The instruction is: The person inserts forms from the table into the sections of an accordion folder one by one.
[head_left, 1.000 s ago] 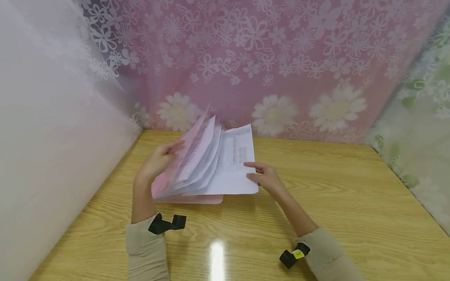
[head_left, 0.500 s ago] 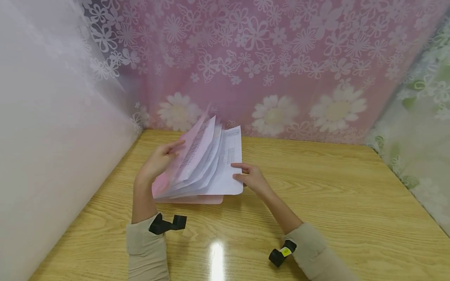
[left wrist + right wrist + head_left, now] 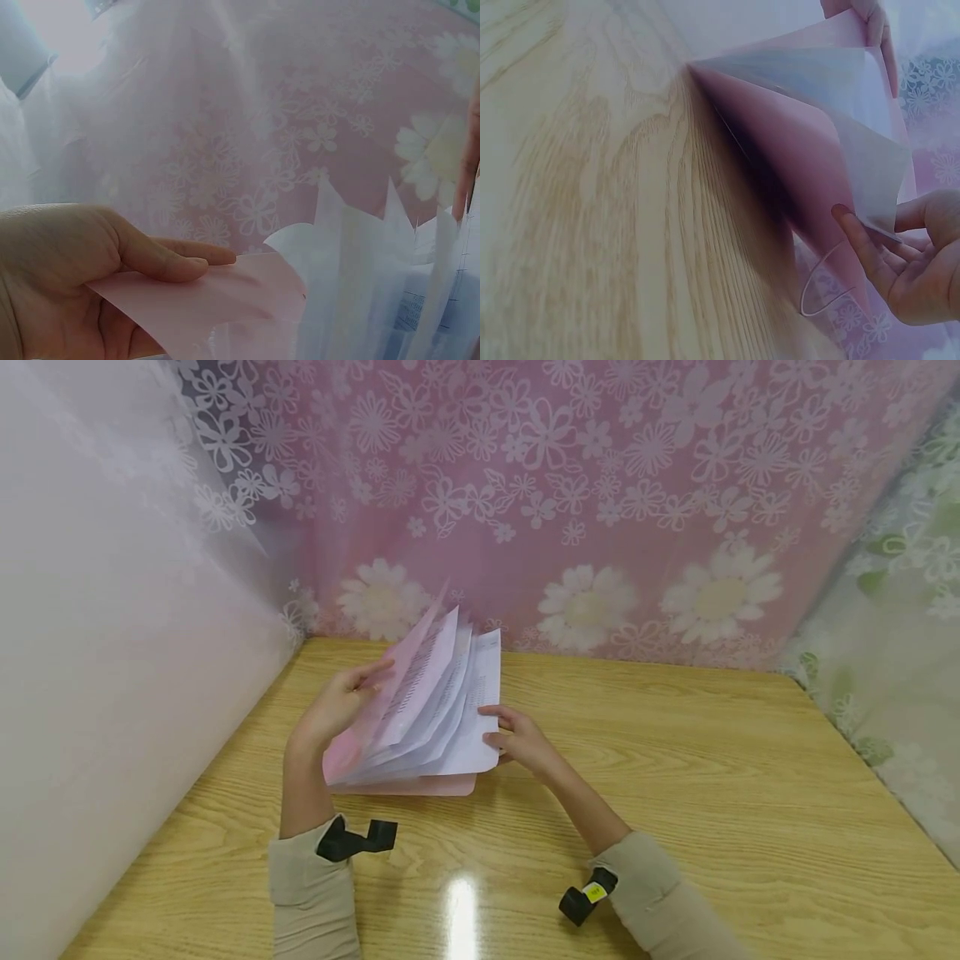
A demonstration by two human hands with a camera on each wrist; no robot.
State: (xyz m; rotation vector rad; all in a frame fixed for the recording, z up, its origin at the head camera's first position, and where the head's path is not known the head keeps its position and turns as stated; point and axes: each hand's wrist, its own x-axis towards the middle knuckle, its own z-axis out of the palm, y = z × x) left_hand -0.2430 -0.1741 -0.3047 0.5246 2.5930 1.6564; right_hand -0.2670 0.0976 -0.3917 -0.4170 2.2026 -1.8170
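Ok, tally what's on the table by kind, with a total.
Pink folder: 1
Fanned stack of printed sheets: 1; the sheets overlap too much to count
Hands, left hand and right hand, each with a grip on the folder or sheets: 2
Total: 4

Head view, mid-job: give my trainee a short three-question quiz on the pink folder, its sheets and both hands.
1. True or false: the left hand holds up the translucent pink plastic folder cover.
2. The right hand pinches: A) a white printed paper sheet, B) the light wooden table, C) the pink flowered curtain.
3. Fill in: the folder's back cover lies flat on the ____.

Key: 1 true; 2 A; 3 table.
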